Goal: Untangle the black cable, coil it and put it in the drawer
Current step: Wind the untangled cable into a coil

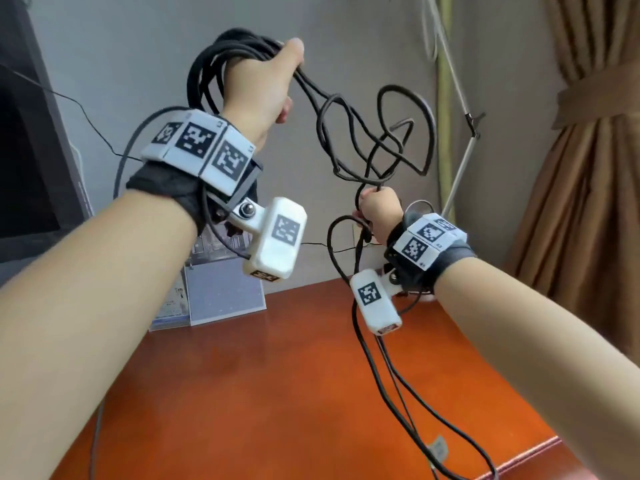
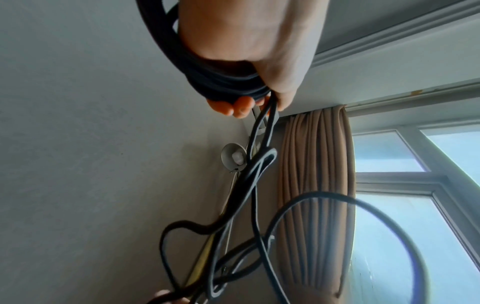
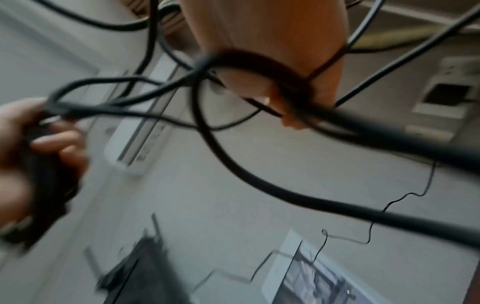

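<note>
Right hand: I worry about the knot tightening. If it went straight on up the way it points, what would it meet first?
Probably the tangled loops of the black cable just above the right hand; depth is unclear.

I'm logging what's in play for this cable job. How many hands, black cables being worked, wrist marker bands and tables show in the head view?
Hands: 2, left hand and right hand, each gripping the cable
Black cable: 1, part coiled, part tangled
Wrist marker bands: 2, left band, right band
Table: 1
Total: 6

Left hand (image 1: 266, 81) raised, right hand (image 1: 379, 211) lower, both fisted.
</note>
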The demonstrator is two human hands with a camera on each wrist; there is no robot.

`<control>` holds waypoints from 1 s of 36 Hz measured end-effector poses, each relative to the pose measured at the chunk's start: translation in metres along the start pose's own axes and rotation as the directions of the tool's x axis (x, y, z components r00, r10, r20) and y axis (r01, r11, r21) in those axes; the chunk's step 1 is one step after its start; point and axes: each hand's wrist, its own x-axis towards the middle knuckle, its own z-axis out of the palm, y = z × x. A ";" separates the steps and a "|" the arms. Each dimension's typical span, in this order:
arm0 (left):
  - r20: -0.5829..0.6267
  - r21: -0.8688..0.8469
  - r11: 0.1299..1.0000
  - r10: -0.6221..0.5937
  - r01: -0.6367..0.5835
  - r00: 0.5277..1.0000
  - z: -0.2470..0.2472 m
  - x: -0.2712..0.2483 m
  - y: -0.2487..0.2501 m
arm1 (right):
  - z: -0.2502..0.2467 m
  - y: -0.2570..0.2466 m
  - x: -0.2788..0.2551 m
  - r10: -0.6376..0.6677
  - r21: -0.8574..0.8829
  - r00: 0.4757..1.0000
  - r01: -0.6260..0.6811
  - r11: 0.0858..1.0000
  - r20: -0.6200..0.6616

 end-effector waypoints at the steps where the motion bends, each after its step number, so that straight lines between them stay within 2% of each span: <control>1: 0.008 0.021 1.000 0.016 -0.016 1.000 0.002 0.000 -0.002 | -0.004 0.003 0.007 -0.031 -0.059 1.000 0.031 0.998 0.003; 4: 0.011 0.125 0.992 0.030 -0.031 1.000 0.005 0.001 -0.019 | -0.013 0.012 0.014 0.074 -0.364 0.983 -0.008 0.932 0.168; 7: 0.007 0.291 0.957 0.015 -0.017 1.000 0.001 -0.002 -0.056 | -0.023 0.038 0.014 0.231 -0.593 0.940 -0.040 0.805 0.249; 9: -0.019 0.372 0.928 -0.020 0.025 1.000 -0.007 -0.005 -0.085 | -0.025 0.056 0.009 0.307 -0.723 0.909 -0.010 0.691 0.281; 11: -0.081 0.451 0.884 -0.098 0.124 0.992 -0.020 -0.009 -0.117 | -0.031 0.073 -0.002 0.426 -0.823 0.844 0.032 0.568 0.327; 12: -0.122 0.462 0.866 -0.151 0.191 0.981 -0.028 -0.010 -0.132 | -0.034 0.080 -0.005 0.489 -0.838 0.792 0.052 0.543 0.366; 14: -0.207 0.394 0.853 -0.281 0.343 0.937 -0.041 -0.013 -0.161 | -0.043 0.090 -0.009 0.568 -0.820 0.689 0.066 0.569 0.450; 15: -0.248 0.324 0.843 -0.363 0.430 0.898 -0.048 -0.017 -0.174 | -0.049 0.092 -0.014 0.572 -0.797 0.665 0.060 0.601 0.481; 18: -0.298 0.101 0.768 -0.583 0.633 0.756 -0.073 -0.026 -0.205 | -0.064 0.090 -0.019 0.406 -0.618 0.706 0.056 0.784 0.580; 20: -0.290 -0.016 0.704 -0.682 0.710 0.671 -0.092 -0.032 -0.221 | -0.074 0.085 -0.020 0.275 -0.329 0.677 -0.052 0.943 0.683; 21: -0.277 -0.060 0.673 -0.721 0.737 0.635 -0.098 -0.036 -0.230 | -0.079 0.083 -0.023 0.208 -0.139 0.642 -0.156 0.978 0.738; 22: -0.254 -0.098 0.652 -0.747 0.752 0.614 -0.104 -0.041 -0.237 | -0.082 0.080 -0.027 0.135 0.033 0.614 -0.254 0.967 0.777; 23: -0.236 -0.133 0.630 -0.770 0.765 0.593 -0.106 -0.045 -0.243 | -0.084 0.077 -0.029 0.071 0.165 0.615 -0.318 0.934 0.786; 24: -0.222 -0.170 0.611 -0.788 0.773 0.574 -0.109 -0.051 -0.248 | -0.085 0.075 -0.033 0.031 0.260 0.639 -0.356 0.897 0.769; 27: -0.206 -0.259 0.567 -0.824 0.782 0.528 -0.109 -0.070 -0.254 | -0.077 0.072 -0.043 -0.009 0.378 0.722 -0.351 0.857 0.691; 29: -0.198 -0.309 0.549 -0.836 0.777 0.512 -0.109 -0.077 -0.259 | -0.068 0.077 -0.048 0.016 0.326 0.760 -0.298 0.897 0.650; 31: -0.205 -0.376 0.530 -0.848 0.760 0.489 -0.108 -0.082 -0.258 | -0.059 0.086 -0.051 0.090 0.214 0.790 -0.271 0.939 0.606; 32: -0.209 -0.380 0.535 -0.845 0.755 0.493 -0.106 -0.083 -0.257 | -0.056 0.091 -0.052 0.129 0.154 0.802 -0.265 0.952 0.583; 34: -0.221 -0.347 0.566 -0.824 0.748 0.521 -0.101 -0.084 -0.253 | -0.050 0.098 -0.058 0.171 0.090 0.788 -0.275 0.957 0.591; 36: -0.211 -0.343 0.584 -0.811 0.736 0.545 -0.097 -0.084 -0.248 | -0.047 0.097 -0.065 0.132 0.145 0.732 -0.303 0.942 0.669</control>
